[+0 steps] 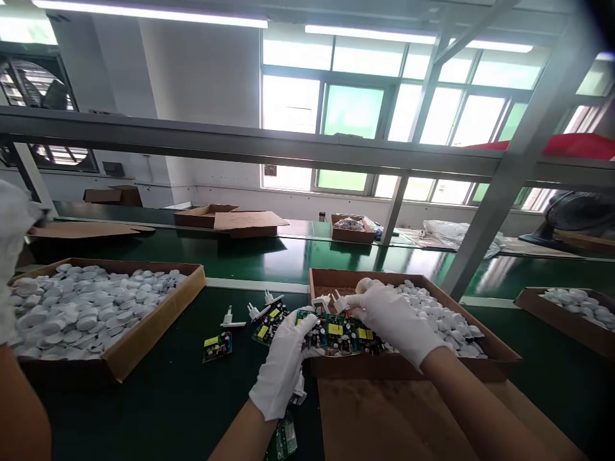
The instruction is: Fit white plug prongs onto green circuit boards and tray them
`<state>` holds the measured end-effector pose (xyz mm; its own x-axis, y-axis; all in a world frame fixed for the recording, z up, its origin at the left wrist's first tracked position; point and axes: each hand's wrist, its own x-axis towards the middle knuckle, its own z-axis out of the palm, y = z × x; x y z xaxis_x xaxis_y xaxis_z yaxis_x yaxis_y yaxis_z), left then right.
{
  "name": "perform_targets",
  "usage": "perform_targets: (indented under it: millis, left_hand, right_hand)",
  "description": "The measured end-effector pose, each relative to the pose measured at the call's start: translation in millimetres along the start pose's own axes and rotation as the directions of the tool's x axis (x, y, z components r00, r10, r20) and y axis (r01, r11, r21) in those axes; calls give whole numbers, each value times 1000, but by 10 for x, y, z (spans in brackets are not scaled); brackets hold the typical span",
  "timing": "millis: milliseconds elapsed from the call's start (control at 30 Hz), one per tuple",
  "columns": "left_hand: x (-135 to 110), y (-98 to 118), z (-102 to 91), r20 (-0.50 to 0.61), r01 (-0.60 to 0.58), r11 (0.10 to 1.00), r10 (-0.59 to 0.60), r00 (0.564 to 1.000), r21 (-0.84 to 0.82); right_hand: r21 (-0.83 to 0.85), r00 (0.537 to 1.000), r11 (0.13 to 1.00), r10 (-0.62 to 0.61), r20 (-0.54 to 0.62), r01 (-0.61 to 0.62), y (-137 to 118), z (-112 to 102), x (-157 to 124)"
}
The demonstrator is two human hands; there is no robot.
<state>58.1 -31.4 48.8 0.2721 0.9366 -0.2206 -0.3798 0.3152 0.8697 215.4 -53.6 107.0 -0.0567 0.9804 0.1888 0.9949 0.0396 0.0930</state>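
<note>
My left hand [282,365], in a white glove, is closed on a green circuit board [317,335] at the near left corner of a cardboard box. More boards with yellow parts [335,330] extend to the right in a row. My right hand [394,319], also gloved, reaches over the box, its fingertips closed at a white two-pin plug piece [340,302]. Part of its grip is hidden. White rounded caps [435,317] fill the right of this box [473,371]. Left of my hands lie a loose circuit board [217,346] and a white plug piece [230,318].
A large carton [144,326] of white caps stands left, another box [552,307] far right. A cardboard flap [384,416] lies in front. A slanted metal post [500,186] rises behind. Another person's arm [22,403] and white sleeve enter at left.
</note>
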Motion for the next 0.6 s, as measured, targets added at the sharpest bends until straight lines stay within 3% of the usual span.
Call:
perform_targets:
  millis: [267,367,467,600]
  left_hand:
    - [-38,70,-5,79,-3,999,6,997,-40]
    - [-42,50,4,113,-16,1000,18,993,-20]
    - [-50,21,9,138,-33,999,32,990,5]
    - [-60,-2,-3,166,-46,999,45,985,-1]
  right_hand:
    - [-33,977,980,191,-95,-195,-8,196,-55]
    - [99,980,976,187,70,-194,33,217,-96]
    - [312,970,937,83,230,-154,99,204,-138]
    - [493,968,864,-31,250,-99,174,150,-191]
